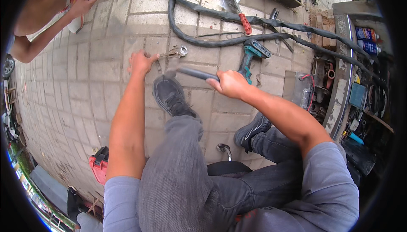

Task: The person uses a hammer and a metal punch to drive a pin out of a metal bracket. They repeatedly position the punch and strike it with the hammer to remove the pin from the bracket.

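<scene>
My left hand (pixel 141 62) is closed around the handles of a pair of pliers (pixel 168 54) whose jaws clamp a small round metal part (pixel 182 51) against the paved ground. My right hand (pixel 231 83) grips the dark handle of a hammer-like tool (pixel 193 73), held low over my left shoe (pixel 169 95), with its head pointing left toward the pliers. I sit with both legs stretched forward, and my right shoe (pixel 253 131) rests on the paving.
A teal cordless drill (pixel 252 56) lies just beyond my right hand. Black hoses (pixel 203 9) snake across the paving, near a red-handled wire brush (pixel 237 9). A cluttered equipment frame (pixel 339 83) stands at right. Another person's hand (pixel 82 3) reaches in top left. A red case (pixel 99 164) sits lower left.
</scene>
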